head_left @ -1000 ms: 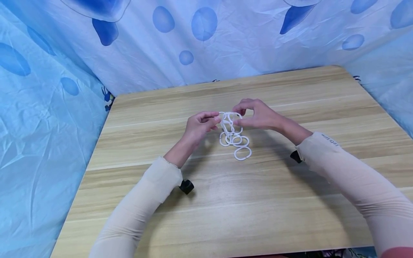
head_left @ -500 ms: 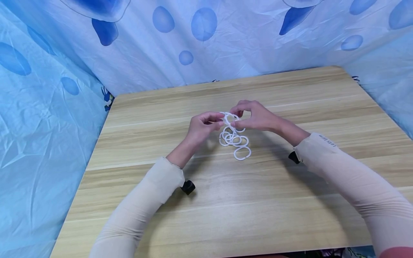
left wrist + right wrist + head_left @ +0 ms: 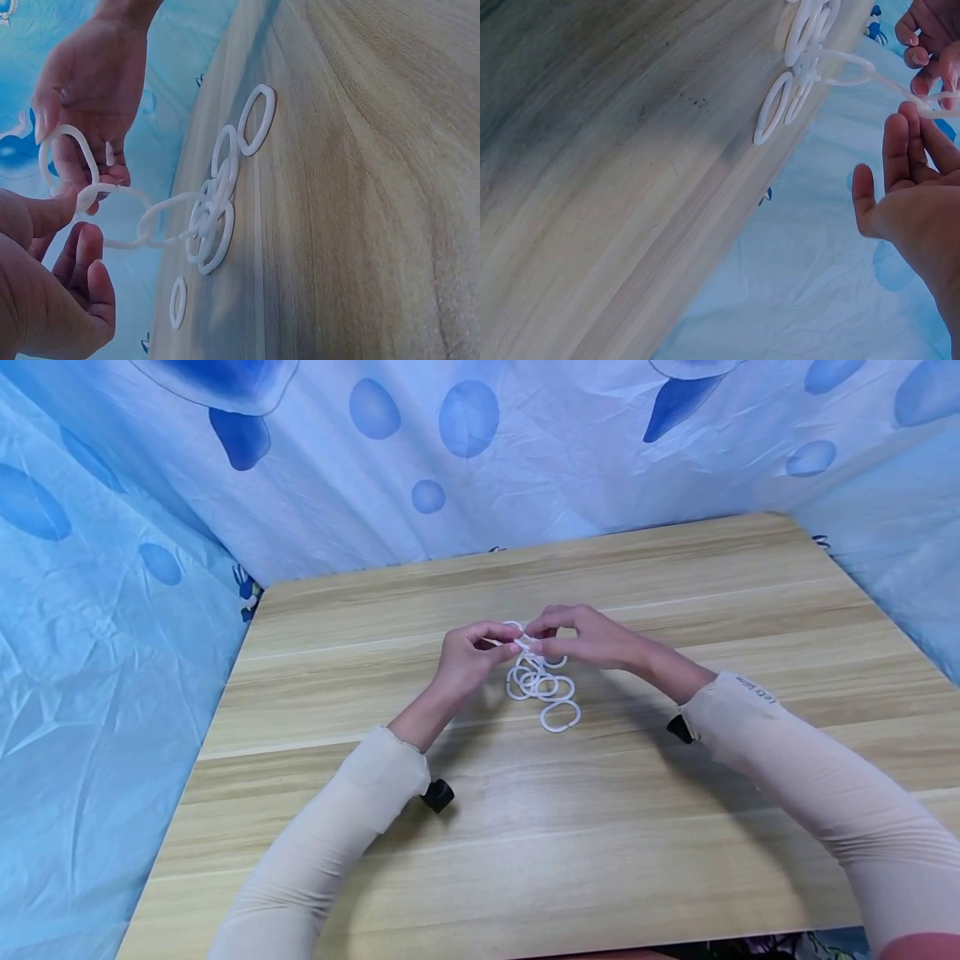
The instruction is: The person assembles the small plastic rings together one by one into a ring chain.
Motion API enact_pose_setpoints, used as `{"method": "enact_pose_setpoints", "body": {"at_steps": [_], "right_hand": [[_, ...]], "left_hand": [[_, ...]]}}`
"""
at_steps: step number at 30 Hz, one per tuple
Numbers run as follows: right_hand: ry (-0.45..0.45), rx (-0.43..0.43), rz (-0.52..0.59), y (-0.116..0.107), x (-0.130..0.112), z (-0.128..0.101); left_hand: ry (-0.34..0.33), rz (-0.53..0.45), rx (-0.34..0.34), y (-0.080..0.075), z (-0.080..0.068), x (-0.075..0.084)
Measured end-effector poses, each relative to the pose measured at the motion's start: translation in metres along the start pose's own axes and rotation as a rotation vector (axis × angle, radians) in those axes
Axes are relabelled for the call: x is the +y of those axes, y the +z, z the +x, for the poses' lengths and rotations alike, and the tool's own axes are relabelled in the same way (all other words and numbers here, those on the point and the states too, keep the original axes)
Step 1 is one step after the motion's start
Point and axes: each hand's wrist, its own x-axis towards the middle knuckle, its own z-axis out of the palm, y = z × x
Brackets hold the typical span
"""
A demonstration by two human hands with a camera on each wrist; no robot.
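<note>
Linked white plastic rings with small gaps, like chain links, stretch between my hands and a small heap on the table. My left hand point(image 3: 467, 658) pinches one link point(image 3: 120, 187) between thumb and fingertips. Close on its right, my right hand point(image 3: 588, 639) holds the white end ring point(image 3: 87, 148) with thumb and fingers. The two held rings meet at the fingertips; whether they are hooked together I cannot tell. From there the chain slopes down to several overlapping rings, the nearest ring point(image 3: 578, 714) lying flat. In the left wrist view a single ring point(image 3: 182, 301) lies apart from the heap.
The wood-grain table point(image 3: 360, 877) extends around the hands. A blue patterned curtain point(image 3: 315, 510) hangs behind it and at both sides. Small black devices are strapped under the left wrist point(image 3: 437, 795) and right wrist point(image 3: 679, 729).
My right hand has moved left and slightly nearer, so its fingertips now meet those of the left hand. My left hand shifted a little right; the held rings have turned and drawn together.
</note>
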Motion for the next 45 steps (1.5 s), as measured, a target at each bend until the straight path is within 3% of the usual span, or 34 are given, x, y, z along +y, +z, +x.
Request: {"method": "enact_pose_setpoints", "body": {"at_steps": [6, 13, 20, 30, 38, 45], "right_hand": [[0.072, 0.023, 0.071, -0.009, 0.005, -0.004], [0.120, 0.170, -0.139, -0.026, 0.027, -0.012], [0.109, 0.211, -0.222, -0.031, 0.042, -0.014], [0.065, 0.187, -0.305, -0.028, 0.050, -0.008], [0.127, 0.066, -0.429, -0.016, 0.052, -0.002], [0.084, 0.005, -0.509, -0.003, 0.053, 0.003]], "left_hand": [[-0.055, -0.048, 0.018, -0.005, -0.002, 0.000], [-0.117, -0.092, 0.049, -0.017, -0.004, -0.001], [-0.132, -0.132, 0.063, -0.025, -0.004, 0.000], [-0.133, -0.153, 0.061, -0.028, -0.006, 0.000], [-0.140, -0.154, 0.055, -0.027, -0.004, 0.000], [-0.160, -0.145, 0.055, -0.027, -0.005, 0.000]]}}
